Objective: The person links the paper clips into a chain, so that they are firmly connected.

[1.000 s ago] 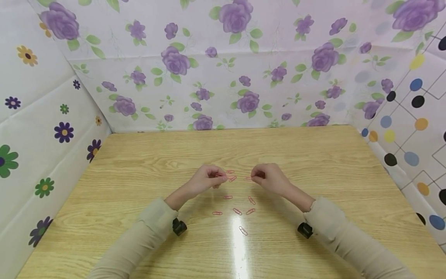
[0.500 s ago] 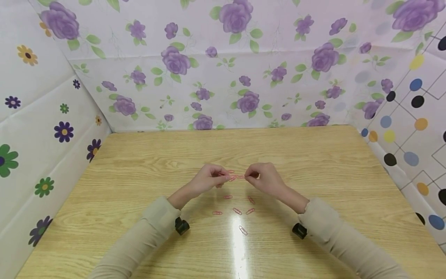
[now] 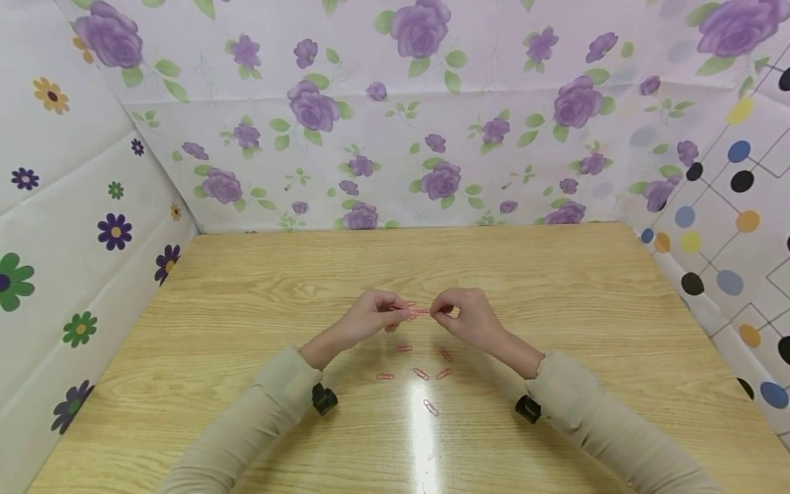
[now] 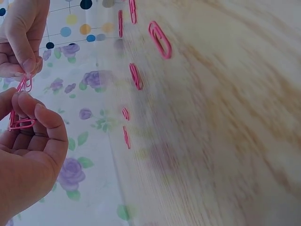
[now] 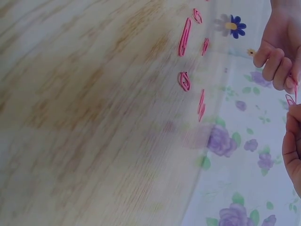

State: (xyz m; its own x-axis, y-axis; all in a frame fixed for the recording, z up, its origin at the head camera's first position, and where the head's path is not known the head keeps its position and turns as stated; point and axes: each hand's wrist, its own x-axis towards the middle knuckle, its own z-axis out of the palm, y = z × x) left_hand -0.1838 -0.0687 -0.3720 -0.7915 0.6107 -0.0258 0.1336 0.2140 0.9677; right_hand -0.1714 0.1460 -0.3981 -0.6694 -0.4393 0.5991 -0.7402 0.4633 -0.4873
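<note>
Close over the wooden table, my left hand (image 3: 370, 319) pinches pink paper clips between thumb and fingertips. One of these paper clips (image 4: 22, 123) hangs across the curled fingers in the left wrist view, seemingly joined to another. Facing it, my right hand (image 3: 474, 319) pinches a pink paper clip (image 4: 28, 84), whose end meets the left fingertips in the narrow gap between the hands. Fingers partly hide the clips; I cannot tell whether the two hands' clips are hooked together. Behind the left fingertips, another paper clip (image 3: 410, 303) shows on the table.
Several loose pink paper clips lie nearer the person, among them one paper clip (image 3: 385, 377) at left and another paper clip (image 3: 431, 407) closest to the front. The wooden table (image 3: 278, 274) ends at a flowered cloth wall (image 3: 395, 158). Patterned sheets flank both sides.
My right hand has moved left with its paper clip until it meets the clips in my left hand. The left hand has shifted slightly right. The loose clips lie unchanged.
</note>
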